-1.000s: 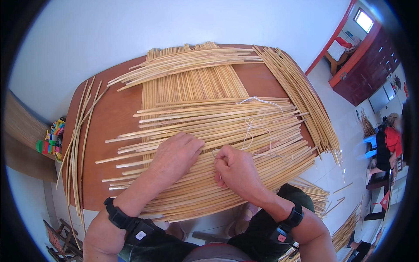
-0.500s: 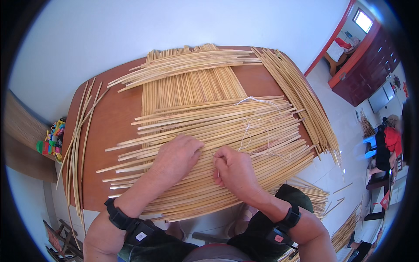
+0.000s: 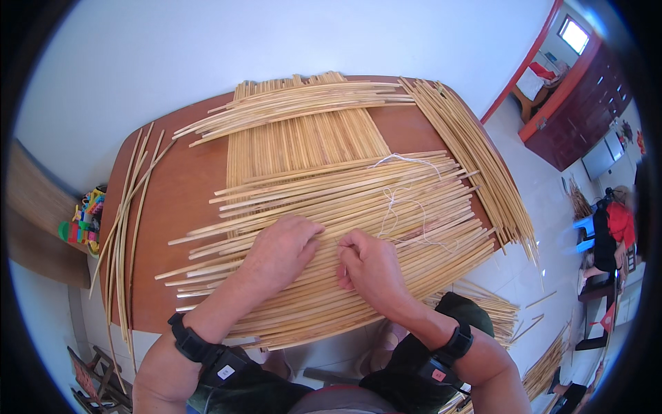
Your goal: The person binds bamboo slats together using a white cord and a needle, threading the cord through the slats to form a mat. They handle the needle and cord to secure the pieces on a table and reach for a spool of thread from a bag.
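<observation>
Left hand (image 3: 286, 248): half-curled over the stick layer (image 3: 331, 207); hold indeterminate. Right hand (image 3: 372, 265): curled, fingertips together; contents indeterminate. Both positions: essentially unchanged from the earlier frame. Layer location: near side of brown table (image 3: 186, 186), white wall (image 3: 276, 41) beyond.

A home interior is indicated by a brown table (image 3: 176, 207) with colourful toy pieces (image 3: 84, 219) to its left, tiled floor (image 3: 552, 207) around it and, beyond its far right corner, a dark-red door (image 3: 583, 103) and a furnished adjoining room (image 3: 562, 51).
</observation>
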Demonstrator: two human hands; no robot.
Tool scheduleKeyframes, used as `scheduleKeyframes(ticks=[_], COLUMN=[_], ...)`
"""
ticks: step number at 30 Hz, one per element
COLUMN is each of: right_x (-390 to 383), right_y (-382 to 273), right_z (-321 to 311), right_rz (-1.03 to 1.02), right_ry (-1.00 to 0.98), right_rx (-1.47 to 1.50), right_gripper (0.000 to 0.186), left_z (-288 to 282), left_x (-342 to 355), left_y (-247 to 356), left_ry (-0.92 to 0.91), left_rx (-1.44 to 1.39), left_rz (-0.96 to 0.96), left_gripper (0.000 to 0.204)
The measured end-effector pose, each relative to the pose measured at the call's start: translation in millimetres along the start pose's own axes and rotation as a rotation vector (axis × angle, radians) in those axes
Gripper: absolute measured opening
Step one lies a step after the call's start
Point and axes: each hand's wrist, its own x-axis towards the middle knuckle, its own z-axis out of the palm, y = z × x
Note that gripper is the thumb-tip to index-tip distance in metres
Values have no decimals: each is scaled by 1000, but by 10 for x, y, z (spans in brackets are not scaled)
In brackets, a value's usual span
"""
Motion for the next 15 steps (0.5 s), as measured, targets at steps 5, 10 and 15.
scheduleKeyframes(ticks=[5,10,15], right_x=[5,29,48], right_y=[-5,-22,-52], right_z=[6,26,21], right_rz=[-3,11,68], right_ry=[-4,41,26], right_rx=[-11,41,78], right_gripper=[16,17,18], left_z=[-43,-19,0], left_x=[37,19,-14], left_y=[20,70,89], left_ry=[-53,-67,17], left_rx=[-36,-93,-18], left_rz=[-25,-65,-22], left_gripper=[23,23,23])
